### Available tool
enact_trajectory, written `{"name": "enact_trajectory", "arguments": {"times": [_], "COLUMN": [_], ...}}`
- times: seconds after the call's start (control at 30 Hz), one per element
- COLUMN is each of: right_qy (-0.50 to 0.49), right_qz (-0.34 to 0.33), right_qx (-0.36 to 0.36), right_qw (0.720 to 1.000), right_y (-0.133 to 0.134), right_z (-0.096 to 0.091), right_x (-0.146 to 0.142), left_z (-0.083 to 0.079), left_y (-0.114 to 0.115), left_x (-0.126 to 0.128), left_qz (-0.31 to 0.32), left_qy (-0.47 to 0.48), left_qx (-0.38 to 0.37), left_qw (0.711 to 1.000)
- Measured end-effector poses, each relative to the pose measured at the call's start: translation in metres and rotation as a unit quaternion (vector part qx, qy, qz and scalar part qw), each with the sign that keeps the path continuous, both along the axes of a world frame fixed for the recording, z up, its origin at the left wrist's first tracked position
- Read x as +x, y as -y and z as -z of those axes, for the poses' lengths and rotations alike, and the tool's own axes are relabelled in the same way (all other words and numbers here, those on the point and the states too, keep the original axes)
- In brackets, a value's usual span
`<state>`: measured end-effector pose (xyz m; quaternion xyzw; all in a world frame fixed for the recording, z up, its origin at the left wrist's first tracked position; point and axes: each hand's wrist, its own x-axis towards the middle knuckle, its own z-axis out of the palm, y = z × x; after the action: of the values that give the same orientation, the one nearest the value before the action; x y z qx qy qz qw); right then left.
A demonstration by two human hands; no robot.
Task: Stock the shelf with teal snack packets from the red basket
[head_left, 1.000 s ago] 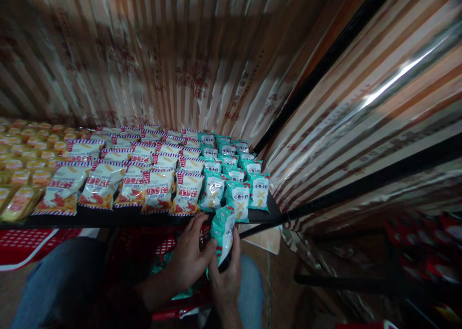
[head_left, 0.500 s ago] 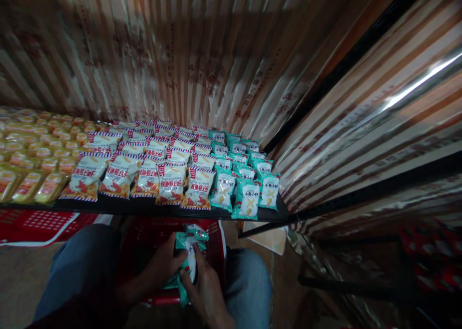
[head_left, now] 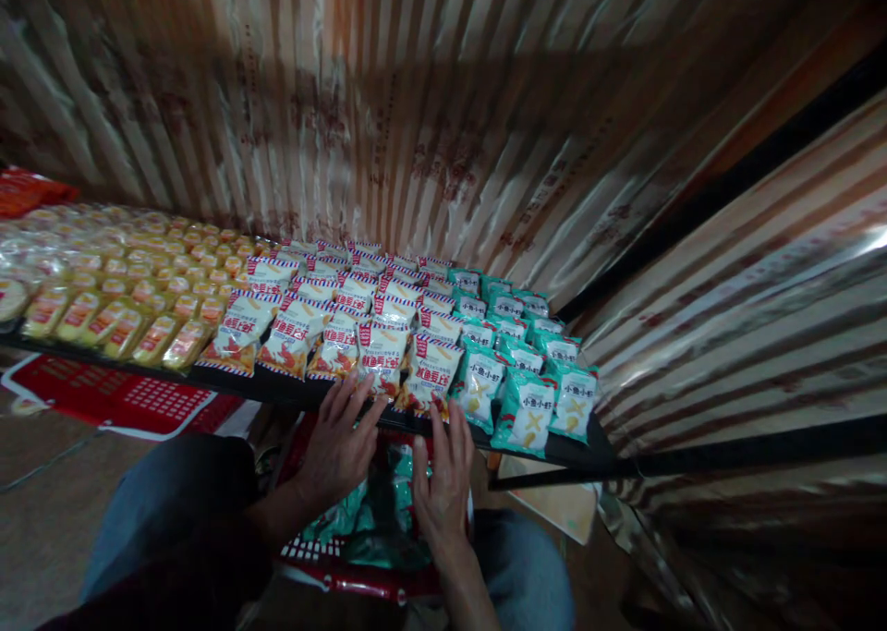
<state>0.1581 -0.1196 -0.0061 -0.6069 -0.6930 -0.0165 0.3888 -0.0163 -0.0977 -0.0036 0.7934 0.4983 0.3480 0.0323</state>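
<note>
Creased, shiny striped sheeting [head_left: 333, 104] backs a dark shelf [head_left: 273, 388] crowded with plump, crimp-edged white bags [head_left: 381, 349], glossy green bags [head_left: 528, 417] to their right and small yellow packs [head_left: 158, 339] to their left. Both hands reach forward, fingers extended and slightly apart: left hand [head_left: 341, 442] and right hand [head_left: 443, 474] at the front edge, just by the white bags; whether they touch, I can't tell. More green bags lie in a red basket [head_left: 360, 583] between the knees [head_left: 523, 562], partly hidden by the hands.
</note>
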Motion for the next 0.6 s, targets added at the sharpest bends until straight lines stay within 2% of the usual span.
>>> {"name": "enact_trajectory", "arguments": {"times": [0.07, 0.13, 0.23, 0.3, 0.37, 0.5, 0.6], "right_qy": [0.033, 0.066, 0.086, 0.087, 0.089, 0.128, 0.159], "right_qz": [-0.016, -0.017, -0.003, -0.022, -0.061, -0.126, -0.136], "right_qx": [0.006, 0.011, 0.032, 0.046, 0.05, 0.04, 0.037], "right_qw": [0.999, 0.998, 0.996, 0.995, 0.993, 0.983, 0.977], "right_y": [-0.022, -0.036, -0.041, -0.042, -0.045, -0.063, -0.08], "right_z": [-0.004, -0.004, -0.001, -0.002, -0.005, -0.015, -0.021], "right_x": [-0.008, -0.017, -0.03, -0.039, -0.052, -0.087, -0.109], "left_z": [0.0, 0.004, 0.008, 0.007, 0.004, 0.005, 0.009], "left_y": [-0.018, -0.031, -0.035, -0.032, -0.03, -0.034, -0.042], "left_x": [-0.002, -0.006, -0.012, -0.019, -0.028, -0.056, -0.077], "left_qz": [-0.01, 0.015, 0.015, 0.004, -0.03, -0.136, -0.162], "left_qy": [-0.064, -0.112, -0.132, -0.132, -0.123, -0.077, -0.062], "left_qx": [0.002, 0.004, 0.014, 0.03, 0.043, 0.045, 0.057], "left_qw": [0.998, 0.994, 0.991, 0.991, 0.991, 0.987, 0.983]}}
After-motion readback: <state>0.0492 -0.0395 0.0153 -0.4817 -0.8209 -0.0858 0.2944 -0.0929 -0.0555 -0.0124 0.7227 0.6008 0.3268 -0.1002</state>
